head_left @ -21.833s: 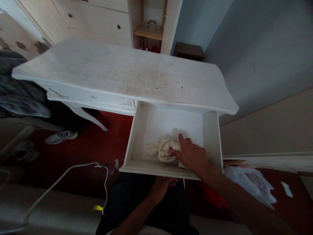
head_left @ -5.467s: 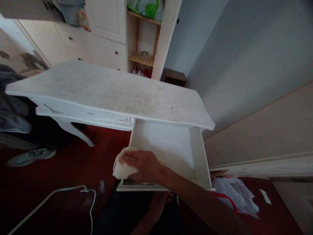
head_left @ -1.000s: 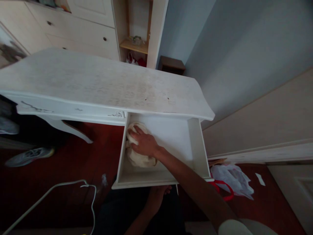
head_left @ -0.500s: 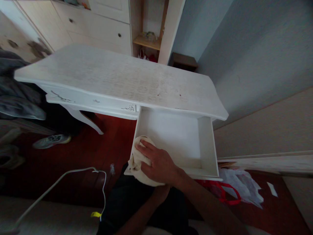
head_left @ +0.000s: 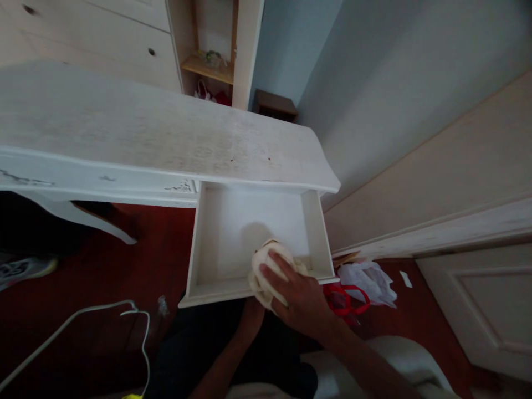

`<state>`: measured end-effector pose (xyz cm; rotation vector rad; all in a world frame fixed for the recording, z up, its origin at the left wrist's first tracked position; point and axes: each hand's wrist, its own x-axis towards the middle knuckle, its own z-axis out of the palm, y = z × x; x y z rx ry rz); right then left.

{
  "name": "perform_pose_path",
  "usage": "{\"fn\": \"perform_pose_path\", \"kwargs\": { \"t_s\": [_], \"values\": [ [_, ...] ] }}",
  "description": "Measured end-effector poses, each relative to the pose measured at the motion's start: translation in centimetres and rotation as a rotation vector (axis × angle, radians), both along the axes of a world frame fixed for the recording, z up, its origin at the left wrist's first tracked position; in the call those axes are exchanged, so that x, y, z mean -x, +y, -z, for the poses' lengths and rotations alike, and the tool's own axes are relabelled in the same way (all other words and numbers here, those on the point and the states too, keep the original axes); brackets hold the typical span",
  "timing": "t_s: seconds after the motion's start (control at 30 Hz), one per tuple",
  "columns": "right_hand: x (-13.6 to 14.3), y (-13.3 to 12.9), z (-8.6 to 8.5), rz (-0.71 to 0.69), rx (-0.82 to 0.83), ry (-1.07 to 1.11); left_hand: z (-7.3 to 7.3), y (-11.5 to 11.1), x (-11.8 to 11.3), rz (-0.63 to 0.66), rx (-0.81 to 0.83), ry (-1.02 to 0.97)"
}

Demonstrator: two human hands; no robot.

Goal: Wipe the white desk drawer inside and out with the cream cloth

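Note:
My right hand (head_left: 301,299) is pressed over a bunched cream cloth (head_left: 261,259), fingers spread across it. The cloth lies over the front panel of a pulled-out white drawer (head_left: 233,221), right of its middle, and partly hangs over the outer side. Just below the front panel is my left hand (head_left: 252,317); its fingers are hidden by the drawer and cloth. The drawer has bare white walls and floor, with a shadow near the cloth. It juts out of a white desk (head_left: 166,122) with a worn, stained top.
A wall (head_left: 394,100) runs close along the right. On the red floor lie a white plastic bag (head_left: 368,281), a red-handled bag (head_left: 353,296) and a shoe (head_left: 25,270). A white wire hanger (head_left: 83,313) is at lower left. Behind the desk stands an open cabinet (head_left: 208,69).
My right hand has moved the cloth along the drawer front from its left corner to right of the middle. The view has turned right, showing more of a white panelled door.

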<state>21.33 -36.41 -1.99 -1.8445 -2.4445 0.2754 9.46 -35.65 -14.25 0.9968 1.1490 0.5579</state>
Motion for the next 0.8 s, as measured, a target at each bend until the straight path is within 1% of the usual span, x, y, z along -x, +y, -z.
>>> {"fn": "perform_pose_path", "kwargs": {
  "t_s": [0.1,0.2,0.27,0.33,0.43,0.53,0.6,0.7,0.8],
  "values": [
    [-5.4,-2.0,0.5,0.119,-0.075,-0.059,0.8,0.3,0.3,-0.022,0.098,-0.098],
    [-10.1,-3.3,1.0,0.189,-0.237,-0.051,1.3,0.1,0.0,-0.059,0.124,-0.148],
    [-12.2,-3.2,1.1,0.206,-0.294,-0.004,1.7,-0.1,-0.1,-0.068,0.122,-0.155],
    [-13.3,-2.2,1.1,0.228,-0.329,0.032,2.2,-0.2,-0.2,-0.074,0.133,-0.15],
    [-13.9,0.8,1.2,0.328,-0.418,0.042,3.2,-0.3,-0.3,-0.082,0.146,-0.138],
    [-14.3,5.0,1.4,0.444,-0.531,0.054,4.0,-0.3,-0.5,-0.088,0.145,-0.145],
    [-14.4,7.9,1.3,0.477,-0.571,0.078,4.2,-0.4,-0.5,-0.086,0.145,-0.153],
    [-13.5,11.3,1.3,0.446,-0.592,0.136,4.2,-0.5,-0.3,-0.075,0.134,-0.159],
    [-10.8,13.3,1.4,0.317,-0.578,0.248,3.6,-0.6,-0.1,-0.055,0.15,-0.152]
  ]
}}
